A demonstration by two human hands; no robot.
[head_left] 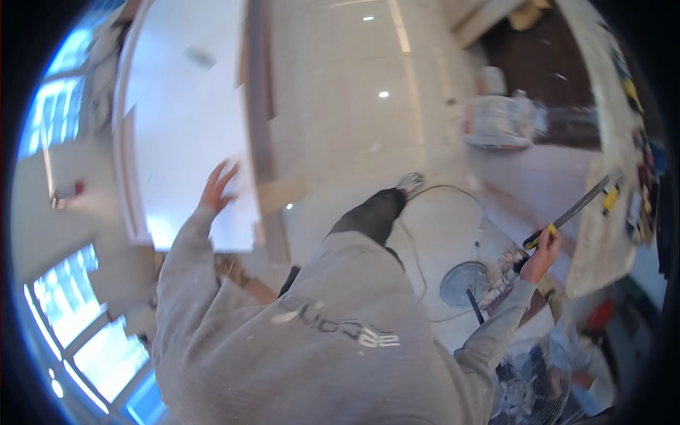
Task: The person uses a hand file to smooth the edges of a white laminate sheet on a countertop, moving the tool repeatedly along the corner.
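Observation:
My left hand (pixel 218 188) is over the near right part of a long white board (pixel 188 127), its fingers spread and nothing in them. Whether it touches the board I cannot tell. On the right, my right hand (pixel 542 256) is closed around the black-and-yellow handle of what looks like a handsaw (pixel 582 201). The long, narrow grey blade points away and to the right, toward a pale worktop (pixel 602 241). A small greyish item (pixel 200 57), blurred, lies on the far part of the white board.
A standing fan (pixel 528 386) is at the lower right, near a round grey base (pixel 465 283). A cable (pixel 453 187) curves over the tiled floor (pixel 340 92) by my foot. White plastic bags (pixel 499 120) stand farther off. Several tools lie along the worktop's right edge.

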